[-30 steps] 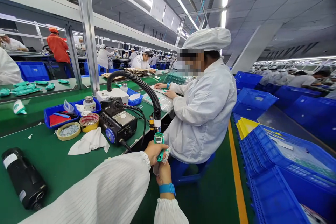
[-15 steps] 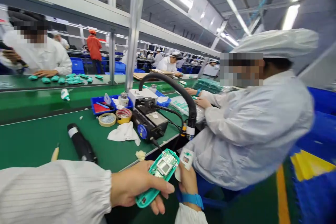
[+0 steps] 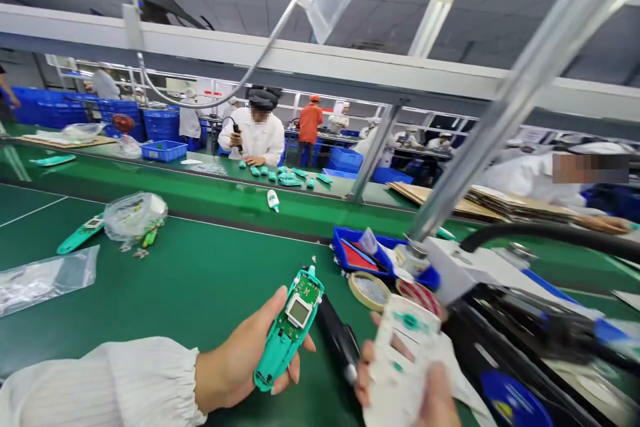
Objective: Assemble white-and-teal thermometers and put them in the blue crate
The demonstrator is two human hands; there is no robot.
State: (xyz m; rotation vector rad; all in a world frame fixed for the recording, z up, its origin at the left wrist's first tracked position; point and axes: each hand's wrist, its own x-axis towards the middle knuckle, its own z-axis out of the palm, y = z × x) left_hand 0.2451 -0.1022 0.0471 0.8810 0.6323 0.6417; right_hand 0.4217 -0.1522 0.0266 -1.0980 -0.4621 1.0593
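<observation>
In my left hand (image 3: pixel 240 363) lies a teal thermometer-like housing half (image 3: pixel 287 330), its green circuit board and small square display facing up. The fingers wrap around its sides. My right hand (image 3: pixel 435 400) grips a white plastic cover (image 3: pixel 400 360) with a window cut-out and teal marks; it is slightly blurred. The two pieces are apart, side by side above the green bench. Just behind them a black electric screwdriver-like tool (image 3: pixel 340 340) lies on the bench, partly hidden by the white cover.
A blue tray (image 3: pixel 345 247), a tape roll (image 3: pixel 369 290) and black equipment (image 3: pixel 515 347) stand at right. On the left are a plastic bag of small parts (image 3: pixel 135 213) and another teal housing (image 3: pixel 80 237). A co-worker (image 3: pixel 257 133) sits across the conveyor.
The view has swung left. My hands have moved apart and over the bench; the white cover, earlier low beside the right wrist, is now raised in my right hand. The housing is more upright.
</observation>
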